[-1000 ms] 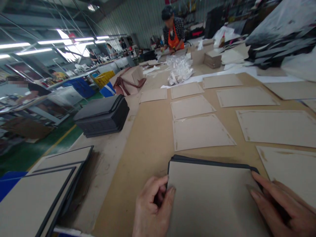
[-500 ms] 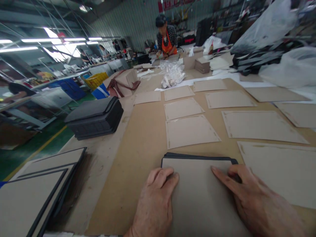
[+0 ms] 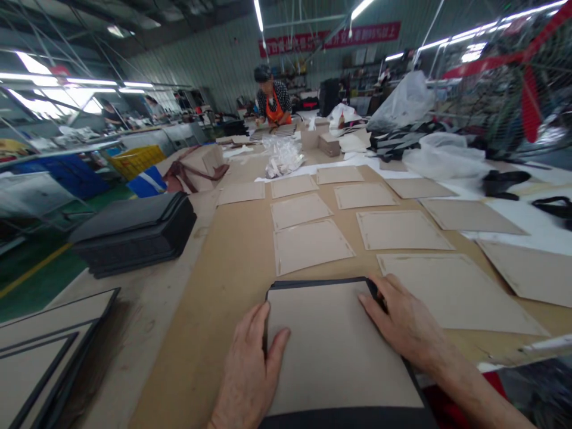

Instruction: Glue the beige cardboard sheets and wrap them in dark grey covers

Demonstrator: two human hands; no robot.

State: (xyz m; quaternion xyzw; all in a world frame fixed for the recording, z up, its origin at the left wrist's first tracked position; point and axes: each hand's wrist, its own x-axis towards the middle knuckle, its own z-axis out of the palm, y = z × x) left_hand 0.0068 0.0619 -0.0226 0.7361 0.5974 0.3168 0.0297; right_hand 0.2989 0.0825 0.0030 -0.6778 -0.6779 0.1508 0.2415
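A beige cardboard panel (image 3: 326, 345) lies in front of me on top of dark-edged sheets, and a black border (image 3: 344, 418) shows along its near side. My left hand (image 3: 252, 360) grips the left edge, thumb on the top face and fingers down the side. At the far right corner, my right hand (image 3: 397, 313) has its thumb on the panel and its fingers wrapped over the edge. The undersides of both grips are hidden. Right of my right hand lies a loose beige board (image 3: 451, 292) with glue-like marks along its rim.
Several more beige boards (image 3: 310, 244) lie in rows across the brown-covered table (image 3: 232, 262). To the left stand a black stack (image 3: 134, 235) and a pile of black-edged panels (image 3: 40, 369). A crumpled plastic bag (image 3: 281, 155) lies farther back. A person in an orange apron (image 3: 277, 107) works at the far end.
The view has swung right and up. My right hand has shifted from the panel's top face to its right edge; my left hand now lies along the left edge, with the near black border showing.
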